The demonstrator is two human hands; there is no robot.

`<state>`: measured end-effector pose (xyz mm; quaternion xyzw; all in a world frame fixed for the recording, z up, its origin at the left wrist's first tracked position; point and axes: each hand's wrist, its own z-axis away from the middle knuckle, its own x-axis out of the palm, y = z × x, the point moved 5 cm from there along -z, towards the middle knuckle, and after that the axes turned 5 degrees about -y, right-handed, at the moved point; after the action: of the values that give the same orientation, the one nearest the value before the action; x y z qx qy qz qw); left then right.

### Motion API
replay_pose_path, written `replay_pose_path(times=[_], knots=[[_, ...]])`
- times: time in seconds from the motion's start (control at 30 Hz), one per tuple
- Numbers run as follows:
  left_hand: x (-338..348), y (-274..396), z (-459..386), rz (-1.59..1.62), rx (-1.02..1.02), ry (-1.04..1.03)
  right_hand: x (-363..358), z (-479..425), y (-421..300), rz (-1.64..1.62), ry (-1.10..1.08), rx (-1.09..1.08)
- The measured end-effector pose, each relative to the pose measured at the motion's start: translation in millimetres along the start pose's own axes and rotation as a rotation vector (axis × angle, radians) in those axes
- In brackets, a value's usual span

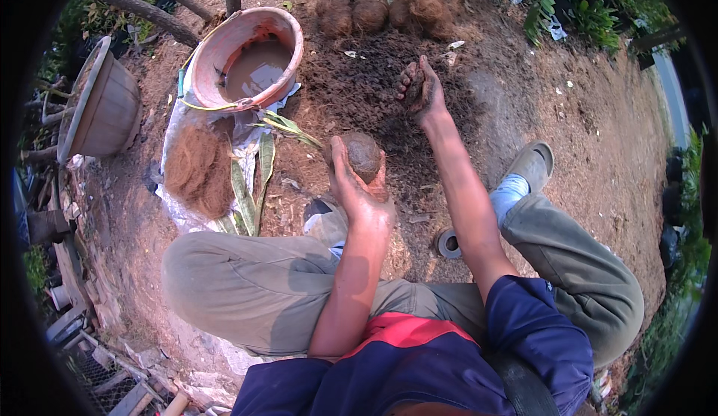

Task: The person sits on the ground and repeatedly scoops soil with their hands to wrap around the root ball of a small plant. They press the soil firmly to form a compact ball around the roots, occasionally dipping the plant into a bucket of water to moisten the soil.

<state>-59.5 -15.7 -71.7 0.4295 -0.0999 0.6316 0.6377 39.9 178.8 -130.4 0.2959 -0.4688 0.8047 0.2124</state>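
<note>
My left hand (356, 180) cups a round brown ball (363, 155) wrapped in fibre, with the thumb along its left side. Green and yellow snake plant leaves (289, 127) reach out from the ball's far left side; their join is hidden. My right hand (420, 88), dirty with soil, hovers by a patch of dark loose soil (364, 79). Its fingers curl in a cup, with the thumb apart; any soil inside cannot be told from the dirt on the skin.
Muddy water half fills an orange bucket (294, 63) at the left. Beside it, coconut fibre (196, 169) and long leaves (244, 194) lie on a white sheet (174, 214). Several fibre balls (370, 15) line the far side. A spool (449, 243) sits between my legs; a large pot (106, 107) stands far left.
</note>
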Motion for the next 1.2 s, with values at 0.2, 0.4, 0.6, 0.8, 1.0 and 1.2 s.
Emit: replay_pose_path(times=[0.2, 0.4, 0.6, 0.8, 1.0, 1.2], knots=[[1.2, -0.9, 0.2, 0.006, -0.002, -0.001, -7.7, -1.1, -5.6, -0.062, -0.142, -0.057], [-0.1, -1.7, -10.5, -0.062, 0.028, -0.043, 3.9, 8.0, -5.3, 0.114, 0.019, -0.049], [3.4, 0.8, -31.7, -0.044, 0.105, -0.127, 47.5, 27.1, -4.5, 0.186, -0.032, 0.060], [14.3, 10.6, -39.3, -0.009, 0.265, -0.196, 98.1, 85.0, -25.5, 0.579, -0.293, -0.087], [23.2, 25.6, -33.3, -0.073, 0.353, -0.280, 118.8, 114.1, -0.5, 1.005, -0.359, -0.331], [28.1, 41.5, -22.0, -0.245, 0.529, -0.303, 114.3, 132.2, 16.5, 0.713, -0.468, -0.246]])
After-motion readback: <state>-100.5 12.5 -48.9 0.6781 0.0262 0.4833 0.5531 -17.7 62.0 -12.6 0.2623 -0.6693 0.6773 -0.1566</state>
